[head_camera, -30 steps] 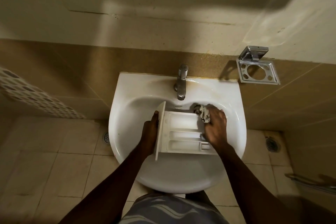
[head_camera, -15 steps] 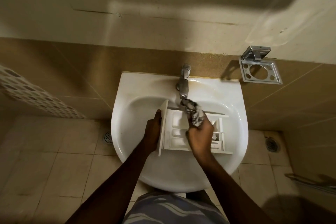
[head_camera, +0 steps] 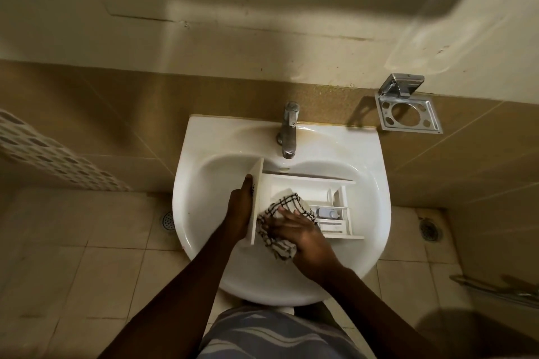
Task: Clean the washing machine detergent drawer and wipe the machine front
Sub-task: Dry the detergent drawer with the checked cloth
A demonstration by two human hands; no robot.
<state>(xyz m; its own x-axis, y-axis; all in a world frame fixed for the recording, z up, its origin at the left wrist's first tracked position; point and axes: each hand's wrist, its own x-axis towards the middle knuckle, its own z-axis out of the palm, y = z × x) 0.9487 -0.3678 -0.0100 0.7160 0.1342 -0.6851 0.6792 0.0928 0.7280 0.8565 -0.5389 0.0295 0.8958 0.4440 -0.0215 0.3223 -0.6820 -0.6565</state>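
The white detergent drawer (head_camera: 306, 186) lies in the white sink (head_camera: 372, 183), its front panel standing on edge at the left. My left hand (head_camera: 240, 210) grips that front panel, thumb lying along its face. A white cloth with black checks (head_camera: 291, 202) is spread in the drawer's left compartment. My right hand (head_camera: 303, 236) presses on it with the fingers stretched out toward the front panel. The drawer's small right compartments and a pale blue insert (head_camera: 326, 213) are uncovered.
A chrome tap (head_camera: 288, 131) stands at the back of the sink, its spout just behind the drawer. A chrome holder (head_camera: 408, 114) is fixed to the wall at the right. Floor drains (head_camera: 168, 220) sit on the tiles. A metal rail (head_camera: 495, 291) is at lower right.
My right hand carried the cloth from the drawer's right end, past the tap, down into the left compartment and now lies flat on it. My left hand kept its hold on the front panel.
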